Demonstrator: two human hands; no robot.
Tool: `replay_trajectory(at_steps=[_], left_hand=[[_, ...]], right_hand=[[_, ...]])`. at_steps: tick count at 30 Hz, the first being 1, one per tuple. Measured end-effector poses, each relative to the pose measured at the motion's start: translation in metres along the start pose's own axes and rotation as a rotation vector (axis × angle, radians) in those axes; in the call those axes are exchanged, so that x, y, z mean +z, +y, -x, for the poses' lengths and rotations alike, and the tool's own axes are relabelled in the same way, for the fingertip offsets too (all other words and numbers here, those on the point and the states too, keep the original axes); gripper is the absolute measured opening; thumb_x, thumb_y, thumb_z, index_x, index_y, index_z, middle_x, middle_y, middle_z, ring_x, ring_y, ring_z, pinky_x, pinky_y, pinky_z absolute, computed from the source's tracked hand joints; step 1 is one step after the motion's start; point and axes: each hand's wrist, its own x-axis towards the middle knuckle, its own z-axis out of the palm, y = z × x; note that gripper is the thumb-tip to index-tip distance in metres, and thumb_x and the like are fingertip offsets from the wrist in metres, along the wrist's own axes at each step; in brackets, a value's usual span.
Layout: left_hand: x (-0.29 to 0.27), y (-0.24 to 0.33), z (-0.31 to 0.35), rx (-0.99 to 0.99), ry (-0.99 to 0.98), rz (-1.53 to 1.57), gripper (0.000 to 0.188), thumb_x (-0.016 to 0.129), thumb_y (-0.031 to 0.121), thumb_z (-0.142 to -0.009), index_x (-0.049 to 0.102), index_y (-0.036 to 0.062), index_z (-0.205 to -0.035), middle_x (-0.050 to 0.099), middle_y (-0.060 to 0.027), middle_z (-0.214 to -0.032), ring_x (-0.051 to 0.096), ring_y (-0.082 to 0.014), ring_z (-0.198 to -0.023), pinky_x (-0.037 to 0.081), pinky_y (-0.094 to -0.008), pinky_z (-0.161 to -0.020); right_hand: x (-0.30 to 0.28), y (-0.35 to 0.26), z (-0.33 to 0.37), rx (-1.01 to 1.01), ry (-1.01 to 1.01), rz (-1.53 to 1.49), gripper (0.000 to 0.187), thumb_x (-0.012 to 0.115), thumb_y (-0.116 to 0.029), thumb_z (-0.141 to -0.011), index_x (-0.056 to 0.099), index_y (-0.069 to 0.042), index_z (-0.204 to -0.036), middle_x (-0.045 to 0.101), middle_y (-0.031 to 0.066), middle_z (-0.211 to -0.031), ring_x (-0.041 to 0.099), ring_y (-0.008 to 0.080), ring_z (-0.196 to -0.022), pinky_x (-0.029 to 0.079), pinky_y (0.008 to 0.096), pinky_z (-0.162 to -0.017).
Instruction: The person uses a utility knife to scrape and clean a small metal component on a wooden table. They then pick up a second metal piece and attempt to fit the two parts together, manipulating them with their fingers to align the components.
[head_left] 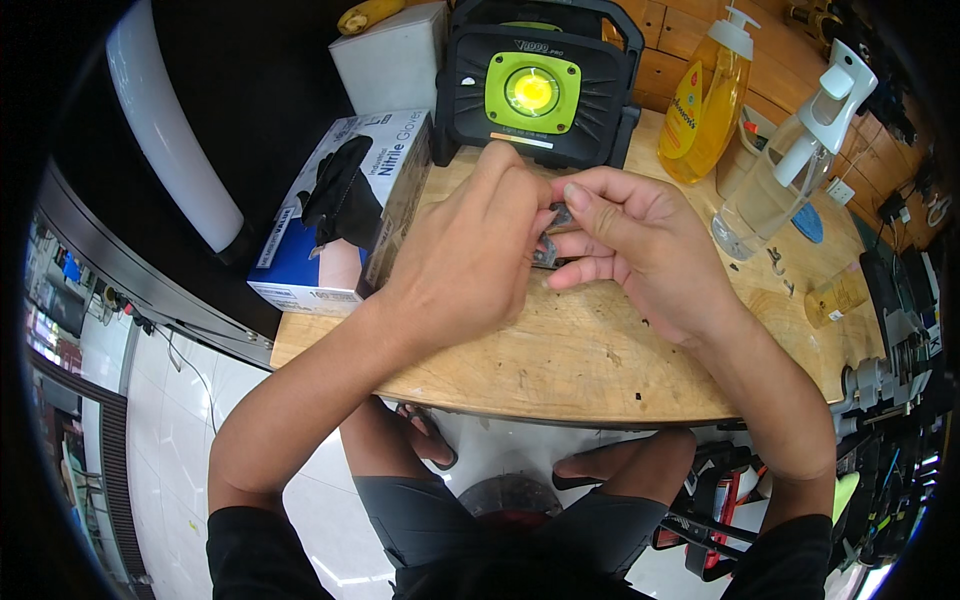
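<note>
From where I stand, the 2 bare hands meet over the table [480,370], well in from its near edge. Between their fingertips is a small dark-grey piece [545,248], held clear of the wood and largely covered by fingers, so I can't make out its full shape. The left hand [455,255] is curled in, its fingers drawn closed on the piece, though its own back hides much of the grip. The right hand [655,235] pinches from the other side, thumb bent over, lower fingers looser beneath.

For work this small, I'd keep 1 hand as the steady holder, let only the other's fingertips move, press lightly, and turn the piece toward the lit black-and-green work light [530,90].

At the table's left edge, a blue-and-white cardboard glove box [290,275] has a crumpled black glove [343,190] poking out of its opening. Toward the far right corner stand a clear plastic pump bottle [705,105] of amber liquid and a clear spray bottle with a white trigger head [775,180]; its fill level I can't judge. By the right edge sits a small see-through yellowish container [838,298].
</note>
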Motion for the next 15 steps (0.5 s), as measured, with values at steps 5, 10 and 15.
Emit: replay_trajectory(at_steps=[5,10,15], left_hand=[[0.0009,0.0002,-0.0003,-0.025,0.026,-0.006,0.014,0.060,0.001,-0.095,0.054,0.0030,-0.108,0.054,-0.0163,-0.101,0.061,-0.0389,-0.080,0.051,-0.0461,-0.063],[-0.0056,0.0003,-0.0009,-0.003,0.012,-0.019,0.013,0.062,0.007,-0.096,0.056,0.0034,-0.107,0.055,-0.0146,-0.102,0.064,-0.0386,-0.080,0.053,-0.0484,-0.062],[-0.0027,0.0003,-0.0007,-0.009,0.042,-0.053,0.010,0.063,0.004,-0.094,0.057,0.0041,-0.102,0.055,-0.0141,-0.097,0.062,-0.0366,-0.077,0.051,-0.0433,-0.061]], right_hand=[[-0.0003,0.0026,-0.0009,-0.026,0.012,-0.010,0.031,0.061,-0.021,-0.106,0.066,0.004,-0.124,0.071,0.0107,-0.109,0.071,0.0174,-0.093,0.063,0.0296,-0.077],[0.0006,0.0017,-0.0007,-0.036,0.050,0.030,0.032,0.062,-0.022,-0.105,0.065,0.005,-0.123,0.071,0.0125,-0.108,0.071,0.0178,-0.091,0.063,0.0300,-0.077],[0.0001,-0.0044,0.0002,0.110,0.057,0.031,0.030,0.065,-0.024,-0.104,0.067,0.005,-0.113,0.071,0.0133,-0.103,0.073,0.0190,-0.081,0.062,0.0290,-0.067]])
